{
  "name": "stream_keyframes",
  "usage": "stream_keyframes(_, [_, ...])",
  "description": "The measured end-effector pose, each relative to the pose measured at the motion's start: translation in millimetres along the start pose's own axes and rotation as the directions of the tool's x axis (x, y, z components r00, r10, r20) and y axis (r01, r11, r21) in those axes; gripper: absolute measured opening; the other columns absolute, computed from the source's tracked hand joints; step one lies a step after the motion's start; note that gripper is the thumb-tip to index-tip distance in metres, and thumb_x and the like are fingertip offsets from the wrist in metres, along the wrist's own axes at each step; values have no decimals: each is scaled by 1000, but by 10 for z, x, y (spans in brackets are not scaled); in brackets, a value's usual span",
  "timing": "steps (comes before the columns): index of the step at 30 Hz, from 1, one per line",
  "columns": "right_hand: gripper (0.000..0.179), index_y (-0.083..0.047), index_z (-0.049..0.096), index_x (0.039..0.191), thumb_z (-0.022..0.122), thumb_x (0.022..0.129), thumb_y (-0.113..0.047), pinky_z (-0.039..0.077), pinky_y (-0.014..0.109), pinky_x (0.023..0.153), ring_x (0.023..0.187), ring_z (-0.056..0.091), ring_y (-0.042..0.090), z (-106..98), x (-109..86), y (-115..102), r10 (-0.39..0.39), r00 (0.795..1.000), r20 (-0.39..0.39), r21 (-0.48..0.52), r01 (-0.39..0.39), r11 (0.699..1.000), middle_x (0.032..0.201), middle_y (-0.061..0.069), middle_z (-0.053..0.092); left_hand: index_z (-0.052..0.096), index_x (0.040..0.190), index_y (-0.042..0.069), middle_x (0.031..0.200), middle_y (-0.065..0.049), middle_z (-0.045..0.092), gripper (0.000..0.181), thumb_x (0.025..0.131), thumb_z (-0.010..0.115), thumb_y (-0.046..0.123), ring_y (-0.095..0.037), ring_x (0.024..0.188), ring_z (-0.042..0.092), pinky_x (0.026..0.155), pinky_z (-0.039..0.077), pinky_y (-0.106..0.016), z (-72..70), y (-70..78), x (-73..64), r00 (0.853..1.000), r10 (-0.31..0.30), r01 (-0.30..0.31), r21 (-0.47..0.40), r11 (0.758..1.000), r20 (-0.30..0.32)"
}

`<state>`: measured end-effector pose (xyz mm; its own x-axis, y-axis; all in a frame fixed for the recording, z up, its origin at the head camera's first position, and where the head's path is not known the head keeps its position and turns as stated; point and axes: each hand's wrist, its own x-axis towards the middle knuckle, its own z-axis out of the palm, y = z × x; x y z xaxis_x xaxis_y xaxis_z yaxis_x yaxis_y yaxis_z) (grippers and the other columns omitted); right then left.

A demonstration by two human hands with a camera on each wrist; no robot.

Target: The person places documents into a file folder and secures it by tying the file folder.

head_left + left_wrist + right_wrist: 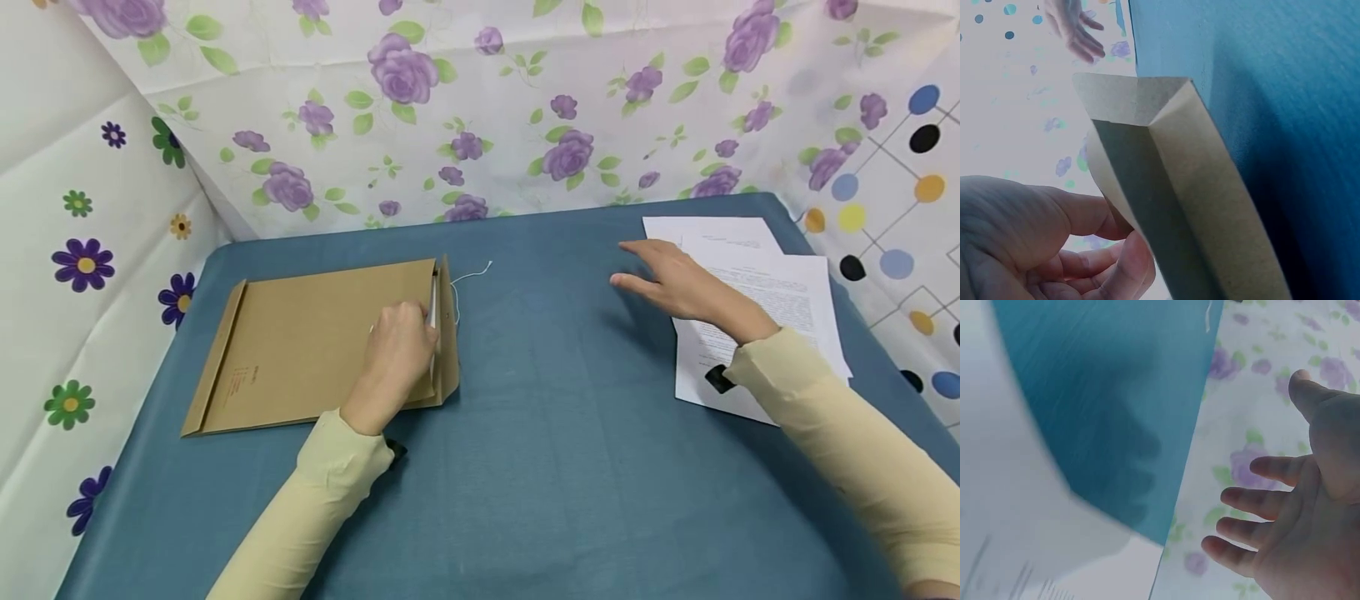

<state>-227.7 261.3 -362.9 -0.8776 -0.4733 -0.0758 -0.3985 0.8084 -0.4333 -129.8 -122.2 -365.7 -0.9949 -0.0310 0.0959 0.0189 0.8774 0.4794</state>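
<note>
A brown kraft document envelope [322, 342] lies at the left of the table, its open end to the right, with a white edge showing inside the mouth. My left hand [399, 354] pinches the upper layer at that mouth between thumb and fingers; the left wrist view shows the gusseted opening [1166, 169] held apart. A thin white string [472, 273] trails from the flap. My right hand [678, 283], fingers extended and holding nothing, hovers over the left edge of several printed sheets [780, 292]. In the right wrist view its palm and spread fingers show.
The table has a blue cloth [540, 467], with a stretch of it between envelope and sheets. A flower-patterned curtain [510, 108] borders the back; patterned sheeting also hangs at the left and right sides.
</note>
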Motion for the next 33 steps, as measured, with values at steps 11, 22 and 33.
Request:
stream_keyframes(11, [89, 4, 20, 161, 51, 104, -56, 13, 72, 115, 149, 12, 57, -185, -214, 634, 153, 988, -12, -11, -153, 988, 160, 38, 21, 74, 104, -7, 91, -22, 71, 23, 87, 58, -7, -28, 67, 63, 57, 53, -41, -2, 0, -7, 1000, 4, -4, 6, 1000, -4])
stream_keyframes(22, [104, 11, 12, 159, 47, 100, -67, 12, 76, 111, 145, 9, 62, -388, -316, 1310, 310, 950, 45, -103, -304, 947, 157, 44, 16, 74, 104, -7, 90, -21, 70, 23, 88, 57, -7, -28, 67, 63, 56, 52, -39, -11, -5, -2, 1000, 7, -7, 2, 1000, 0])
stream_keyframes(33, [117, 16, 10, 156, 59, 93, -69, 14, 77, 109, 142, 14, 64, -424, -305, 1591, 352, 933, 75, -157, -338, 928, 155, 46, 17, 73, 110, -8, 97, -23, 72, 25, 89, 60, -5, -31, 73, 67, 62, 56, -44, -12, -2, -10, 1000, -1, 1, 3, 1000, 1])
